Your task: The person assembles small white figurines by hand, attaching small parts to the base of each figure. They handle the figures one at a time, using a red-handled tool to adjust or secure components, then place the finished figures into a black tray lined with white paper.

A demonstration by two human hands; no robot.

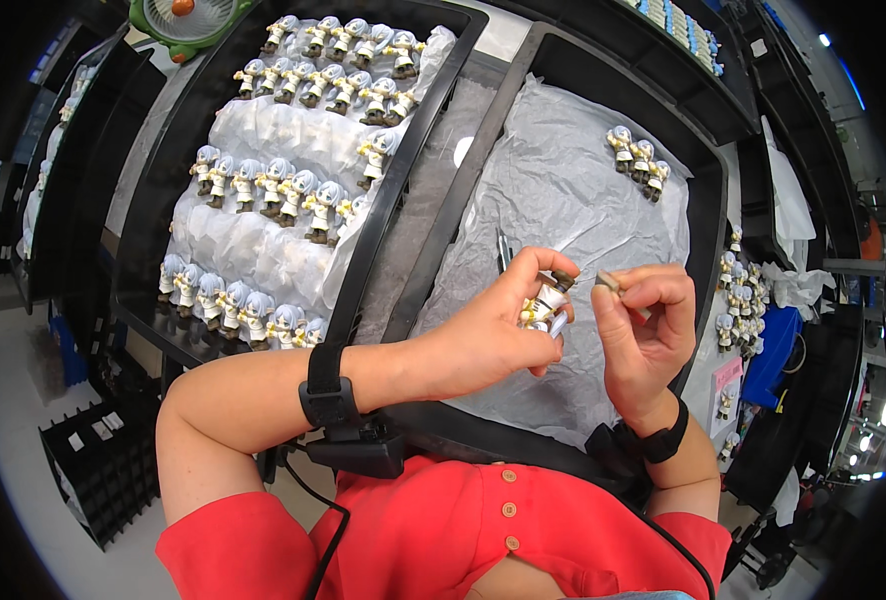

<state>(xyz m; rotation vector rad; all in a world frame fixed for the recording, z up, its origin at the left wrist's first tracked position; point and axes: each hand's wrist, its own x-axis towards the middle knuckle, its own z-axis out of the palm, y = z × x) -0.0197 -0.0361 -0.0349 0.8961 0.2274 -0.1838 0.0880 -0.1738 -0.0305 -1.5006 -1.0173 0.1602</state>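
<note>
My left hand (488, 330) is closed around a small figurine (544, 306) in white and gold with dark boots. The figurine is tilted, its boots up and toward my right hand, and its head end is mostly hidden by my fingers. Close beside it, my right hand (648, 335) pinches a small grey-tan piece (608, 282) between thumb and fingertips; the piece and the boots are apart. What the piece is made of I cannot tell. Just beyond my left hand lies a slim dark pen-like tool (504, 250), partly covered by the hand.
Below my hands, crumpled white paper (553, 190) lines a black tray, with several similar figurines (639, 163) at its far right. A second black tray (403, 175) at left holds rows of figurines on paper. More figurines (741, 300) stand at right, near a blue bin (771, 357). A green fan (185, 22) is far left.
</note>
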